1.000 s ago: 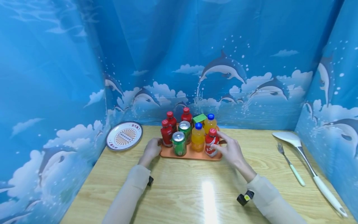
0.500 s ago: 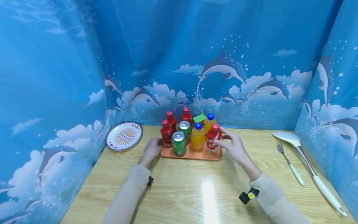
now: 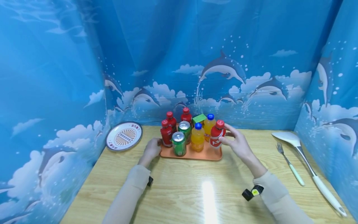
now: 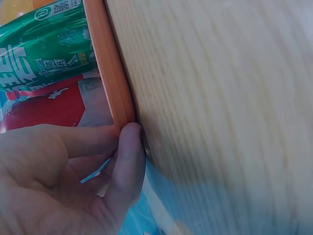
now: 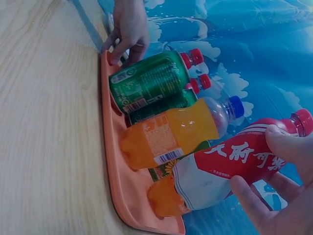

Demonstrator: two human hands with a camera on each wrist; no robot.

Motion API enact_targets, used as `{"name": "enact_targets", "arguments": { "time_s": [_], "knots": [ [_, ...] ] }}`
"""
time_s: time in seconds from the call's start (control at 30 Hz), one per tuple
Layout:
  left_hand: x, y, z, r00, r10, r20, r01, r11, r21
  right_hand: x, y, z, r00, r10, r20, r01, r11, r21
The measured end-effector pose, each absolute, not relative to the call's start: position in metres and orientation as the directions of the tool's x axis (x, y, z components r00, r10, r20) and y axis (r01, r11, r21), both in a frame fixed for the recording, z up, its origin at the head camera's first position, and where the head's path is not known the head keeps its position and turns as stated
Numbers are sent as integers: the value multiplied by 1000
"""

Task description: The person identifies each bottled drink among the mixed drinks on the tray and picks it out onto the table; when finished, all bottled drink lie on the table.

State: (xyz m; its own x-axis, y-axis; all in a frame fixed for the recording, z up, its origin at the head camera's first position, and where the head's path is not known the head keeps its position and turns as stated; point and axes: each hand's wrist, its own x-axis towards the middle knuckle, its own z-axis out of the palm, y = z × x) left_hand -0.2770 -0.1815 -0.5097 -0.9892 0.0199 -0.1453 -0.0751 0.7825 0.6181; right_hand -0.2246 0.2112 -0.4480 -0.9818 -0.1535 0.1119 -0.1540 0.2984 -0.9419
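Observation:
My right hand (image 3: 240,145) holds a red-labelled cola bottle (image 3: 217,135) by its sides, thumb and fingers round its upper body. In the right wrist view the cola bottle (image 5: 230,164) leans over the tray's right end, its base in front of an orange drink bottle. My left hand (image 3: 152,151) pinches the left front corner of the orange tray (image 3: 199,156); in the left wrist view the fingertips (image 4: 131,134) lie on its rim. On the tray stand two green cans (image 3: 179,143), two orange drink bottles (image 3: 198,138) with blue caps, and three red bottles (image 3: 167,133).
A green box (image 3: 199,118) sits at the tray's back. Left of the tray lies a white patterned plate (image 3: 124,136). On the right side of the wooden table lie a fork (image 3: 291,165) and a long white-handled spatula (image 3: 310,165). A blue dolphin curtain (image 3: 218,87) closes the back.
My right hand has lifted the cola bottle off the tray's front right, moving it up and to the right. My left hand stays at the tray's corner.

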Motion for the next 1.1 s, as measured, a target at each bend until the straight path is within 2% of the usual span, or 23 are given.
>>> {"name": "enact_targets", "arguments": {
  "time_s": [0.2, 0.7, 1.1],
  "knots": [
    [-276, -181, -510, -989, 14, -146, -81, 775, 626, -229, 221, -443, -987, -129, 98, -125, 221, -967],
    [-276, -182, -511, -991, 13, -133, -74, 778, 624, -245, 245, -436, -987, -78, 140, -155, 249, -956],
    [-277, -181, -509, -988, 15, -153, -84, 780, 620, -265, 260, -443, -996, -36, 76, -82, 218, -973]
  ]
}}
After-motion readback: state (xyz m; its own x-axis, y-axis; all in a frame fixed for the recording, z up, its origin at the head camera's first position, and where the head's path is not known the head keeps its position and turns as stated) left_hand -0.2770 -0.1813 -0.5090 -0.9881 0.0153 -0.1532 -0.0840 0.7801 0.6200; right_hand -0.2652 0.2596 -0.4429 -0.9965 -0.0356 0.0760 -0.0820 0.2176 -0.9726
